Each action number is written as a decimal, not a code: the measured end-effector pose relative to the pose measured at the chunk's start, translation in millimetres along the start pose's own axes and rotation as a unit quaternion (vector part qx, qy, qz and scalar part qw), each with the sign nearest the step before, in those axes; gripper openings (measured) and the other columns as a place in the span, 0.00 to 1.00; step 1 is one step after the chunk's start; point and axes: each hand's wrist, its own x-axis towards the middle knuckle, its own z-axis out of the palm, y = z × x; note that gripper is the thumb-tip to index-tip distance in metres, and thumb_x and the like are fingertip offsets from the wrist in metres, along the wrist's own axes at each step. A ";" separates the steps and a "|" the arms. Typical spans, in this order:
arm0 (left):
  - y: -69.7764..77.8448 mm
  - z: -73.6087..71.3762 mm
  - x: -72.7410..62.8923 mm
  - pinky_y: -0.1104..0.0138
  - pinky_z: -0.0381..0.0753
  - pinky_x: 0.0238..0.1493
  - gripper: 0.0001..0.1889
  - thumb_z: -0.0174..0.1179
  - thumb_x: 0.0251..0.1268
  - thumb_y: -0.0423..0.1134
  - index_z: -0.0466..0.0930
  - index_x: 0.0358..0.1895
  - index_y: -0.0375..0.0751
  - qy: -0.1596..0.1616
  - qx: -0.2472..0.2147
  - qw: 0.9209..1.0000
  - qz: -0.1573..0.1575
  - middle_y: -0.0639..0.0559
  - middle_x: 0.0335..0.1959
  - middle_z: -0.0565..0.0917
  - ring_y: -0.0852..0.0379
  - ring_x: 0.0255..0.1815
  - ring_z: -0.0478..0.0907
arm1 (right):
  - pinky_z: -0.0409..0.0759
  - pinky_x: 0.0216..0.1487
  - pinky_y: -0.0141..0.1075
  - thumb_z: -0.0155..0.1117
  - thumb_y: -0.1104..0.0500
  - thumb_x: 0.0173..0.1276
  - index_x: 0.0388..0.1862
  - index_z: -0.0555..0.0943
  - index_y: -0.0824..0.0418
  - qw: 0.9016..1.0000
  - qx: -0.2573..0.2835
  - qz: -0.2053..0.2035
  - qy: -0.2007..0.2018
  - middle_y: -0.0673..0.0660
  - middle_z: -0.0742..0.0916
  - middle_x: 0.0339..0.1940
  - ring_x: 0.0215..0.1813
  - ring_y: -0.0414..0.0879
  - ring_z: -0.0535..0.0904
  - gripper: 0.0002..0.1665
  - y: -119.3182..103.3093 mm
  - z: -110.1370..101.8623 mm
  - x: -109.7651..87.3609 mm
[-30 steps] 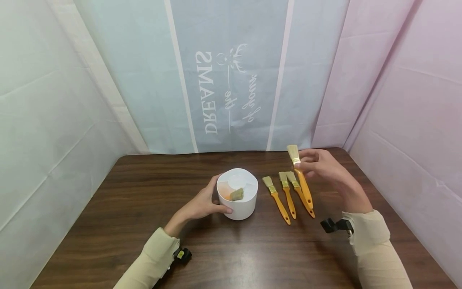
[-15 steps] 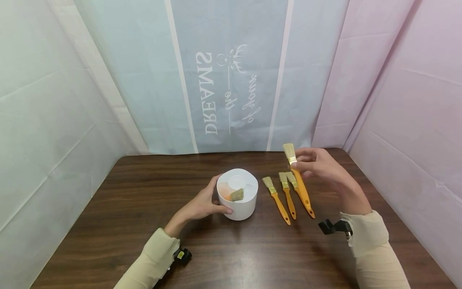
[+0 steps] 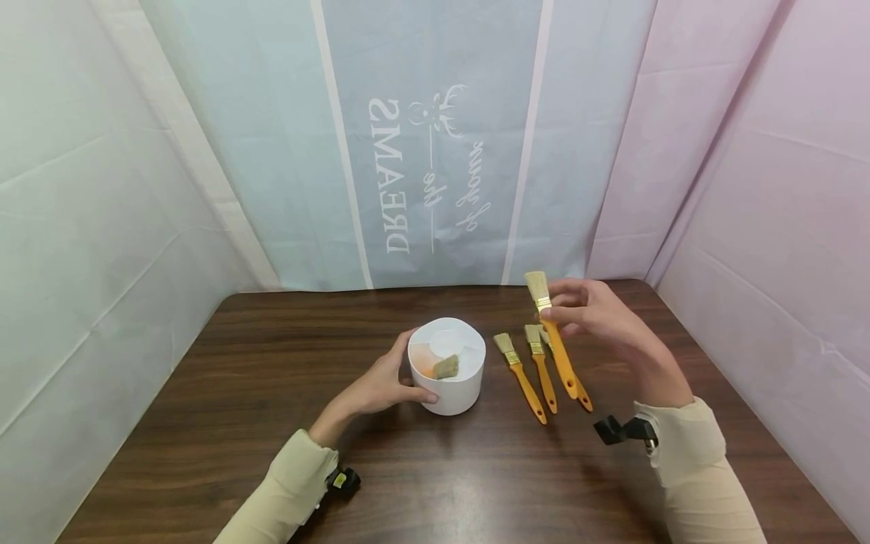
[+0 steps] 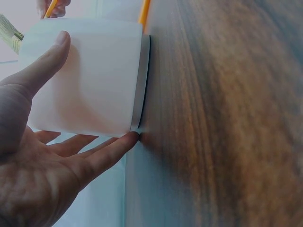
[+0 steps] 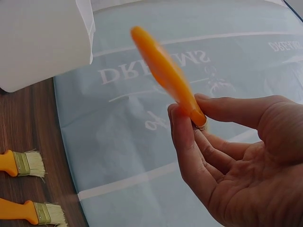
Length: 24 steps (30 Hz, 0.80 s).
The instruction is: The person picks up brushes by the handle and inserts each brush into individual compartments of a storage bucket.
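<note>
My left hand (image 3: 381, 385) grips a round white container (image 3: 458, 397) from its left side, thumb at the front and fingers behind. Inside it a paintbrush (image 3: 446, 367) leans, its bristles above the rim. In the left wrist view the thumb (image 4: 49, 56) lies along the container's wall. My right hand (image 3: 598, 311) pinches another paintbrush (image 3: 559, 347) near its metal ferrule, bristles up and orange handle down, held above the table. Below and to its left lie more paintbrushes: one at the left (image 3: 523, 378), one in the middle (image 3: 541, 370), and one partly hidden (image 3: 583, 394) behind the held handle.
The dark wooden table (image 3: 272, 423) carries everything. A pale blue printed cloth (image 3: 448, 189) hangs at its far edge, with white cloth walls (image 3: 782, 227) at the sides. The container stands left of the lying brushes.
My right hand has moved a little to the left with its paintbrush, which now covers part of the rightmost lying brush. My left hand and the container have stayed in place.
</note>
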 end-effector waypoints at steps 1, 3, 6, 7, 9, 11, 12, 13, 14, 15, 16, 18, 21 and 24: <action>0.0 -0.1 -0.1 0.50 0.81 0.66 0.61 0.82 0.51 0.43 0.46 0.83 0.56 0.000 0.000 1.000 0.000 0.49 0.79 0.63 0.48 0.77 0.66 | 0.88 0.47 0.39 0.67 0.54 0.75 0.71 0.71 0.68 1.000 0.001 -0.002 0.000 0.58 0.90 0.50 0.44 0.40 0.87 0.32 -0.7 0.7 -0.2; 0.3 -0.2 -0.3 0.49 0.81 0.66 0.61 0.82 0.51 0.43 0.45 0.83 0.56 0.000 0.000 1.000 0.000 0.49 0.79 0.63 0.48 0.77 0.65 | 0.88 0.46 0.40 0.66 0.55 0.75 0.71 0.71 0.68 1.000 0.005 -0.005 -0.001 0.56 0.91 0.49 0.44 0.41 0.88 0.32 -2.1 1.9 -0.8; 0.8 -0.2 -0.3 0.49 0.81 0.66 0.61 0.82 0.51 0.44 0.46 0.82 0.55 0.001 0.003 1.000 0.001 0.49 0.79 0.64 0.48 0.76 0.66 | 0.89 0.45 0.40 0.65 0.56 0.76 0.71 0.71 0.68 1.000 0.017 -0.010 -0.002 0.56 0.90 0.48 0.43 0.42 0.88 0.30 -4.0 4.3 -1.9; 0.9 -0.1 -0.3 0.49 0.81 0.66 0.61 0.82 0.51 0.44 0.46 0.82 0.55 0.001 0.005 1.000 0.002 0.49 0.79 0.64 0.48 0.76 0.66 | 0.89 0.45 0.41 0.65 0.57 0.76 0.70 0.71 0.68 1.000 0.021 -0.011 -0.002 0.56 0.90 0.48 0.42 0.43 0.88 0.30 -4.5 5.0 -2.2; 1.0 0.0 -0.4 0.50 0.81 0.65 0.61 0.82 0.51 0.44 0.46 0.82 0.54 0.003 0.009 1.000 0.002 0.49 0.78 0.64 0.48 0.76 0.67 | 0.89 0.44 0.42 0.65 0.57 0.76 0.70 0.71 0.69 0.999 0.030 -0.013 -0.002 0.56 0.90 0.48 0.42 0.43 0.87 0.29 -5.2 7.0 -2.3; 1.0 0.2 -0.6 0.51 0.81 0.65 0.61 0.82 0.51 0.44 0.46 0.82 0.54 0.004 0.011 1.000 0.002 0.48 0.78 0.65 0.48 0.75 0.67 | 0.89 0.44 0.43 0.65 0.57 0.76 0.69 0.71 0.70 0.999 0.036 -0.012 -0.001 0.55 0.90 0.47 0.42 0.42 0.87 0.29 -6.1 8.5 -2.2; 1.0 0.3 -0.7 0.51 0.81 0.64 0.61 0.82 0.51 0.44 0.46 0.82 0.53 0.004 0.013 1.000 0.002 0.48 0.78 0.65 0.48 0.75 0.67 | 0.90 0.44 0.43 0.65 0.57 0.76 0.69 0.71 0.70 0.999 0.037 -0.011 0.000 0.55 0.90 0.46 0.42 0.42 0.87 0.29 -6.9 9.3 -2.4; 0.9 0.3 -0.9 0.51 0.82 0.64 0.61 0.82 0.51 0.44 0.46 0.82 0.53 0.004 0.014 1.000 0.001 0.48 0.78 0.65 0.48 0.75 0.67 | 0.90 0.44 0.44 0.65 0.58 0.76 0.69 0.71 0.70 0.999 0.038 -0.011 0.000 0.55 0.90 0.46 0.42 0.42 0.87 0.29 -7.4 9.8 -2.6; 0.9 0.4 -0.9 0.51 0.82 0.64 0.61 0.82 0.51 0.44 0.46 0.82 0.53 0.003 0.014 1.000 0.001 0.48 0.78 0.65 0.48 0.75 0.68 | 0.90 0.44 0.44 0.65 0.58 0.76 0.69 0.71 0.70 0.999 0.038 -0.011 0.001 0.55 0.90 0.46 0.42 0.41 0.87 0.29 -8.1 10.3 -2.8; 1.1 0.4 -0.9 0.51 0.82 0.64 0.61 0.82 0.51 0.44 0.46 0.82 0.53 0.003 0.014 1.000 0.001 0.48 0.78 0.65 0.48 0.75 0.68 | 0.90 0.44 0.44 0.65 0.58 0.76 0.69 0.70 0.70 0.999 0.038 -0.011 0.002 0.56 0.90 0.47 0.42 0.41 0.87 0.29 -8.6 10.5 -3.1; 1.3 0.5 -0.9 0.51 0.82 0.64 0.61 0.82 0.51 0.44 0.46 0.82 0.53 0.003 0.015 1.000 0.002 0.48 0.78 0.65 0.48 0.75 0.68 | 0.90 0.44 0.44 0.65 0.57 0.76 0.69 0.70 0.70 0.999 0.040 -0.009 0.004 0.57 0.90 0.47 0.42 0.42 0.87 0.29 -9.2 10.7 -3.5; 1.8 0.5 -0.9 0.51 0.82 0.64 0.61 0.82 0.51 0.44 0.46 0.82 0.53 0.004 0.014 1.000 0.003 0.48 0.78 0.65 0.48 0.75 0.68 | 0.90 0.45 0.45 0.65 0.57 0.76 0.69 0.70 0.70 0.999 0.042 -0.011 0.004 0.58 0.90 0.48 0.42 0.42 0.87 0.30 -10.9 11.3 -4.1; 2.3 0.4 -0.6 0.50 0.82 0.64 0.61 0.82 0.51 0.44 0.46 0.82 0.53 0.005 0.013 1.000 0.003 0.48 0.78 0.65 0.47 0.75 0.67 | 0.90 0.46 0.47 0.66 0.57 0.76 0.70 0.69 0.70 0.999 0.046 -0.014 0.004 0.58 0.90 0.48 0.42 0.42 0.88 0.30 -13.6 12.3 -5.0; 2.5 0.5 -0.3 0.51 0.82 0.64 0.61 0.82 0.51 0.45 0.46 0.82 0.54 0.003 0.013 1.000 0.003 0.48 0.78 0.65 0.47 0.75 0.67 | 0.90 0.46 0.46 0.66 0.57 0.75 0.70 0.68 0.71 0.999 0.051 -0.018 0.005 0.54 0.90 0.45 0.40 0.42 0.88 0.31 -16.5 13.6 -6.2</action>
